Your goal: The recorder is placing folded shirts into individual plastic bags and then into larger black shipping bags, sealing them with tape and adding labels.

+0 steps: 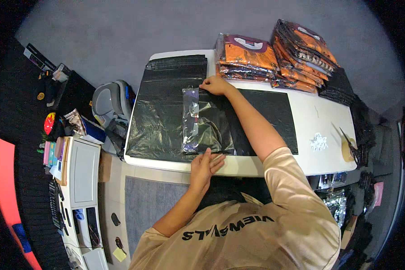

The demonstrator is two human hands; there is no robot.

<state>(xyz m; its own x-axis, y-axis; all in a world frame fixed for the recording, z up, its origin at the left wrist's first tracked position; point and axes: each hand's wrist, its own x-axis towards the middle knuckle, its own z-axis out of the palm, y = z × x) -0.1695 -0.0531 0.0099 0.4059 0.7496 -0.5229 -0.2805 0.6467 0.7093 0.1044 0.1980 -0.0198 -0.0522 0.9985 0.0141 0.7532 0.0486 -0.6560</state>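
At six o'clock we see bold black capitals (254, 220), upside down, across a tan fabric shirt (238, 247); at one o'clock, a tiny dark mark (231, 45) on a plastic-wrapped orange-and-maroon garment (252, 56) is unreadable to us.

Open tabletop (330, 118) at right, packaged stacks (249, 56) beyond

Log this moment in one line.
clear plastic packet: on black plastic bags; left hand: open, near end; right hand: far end
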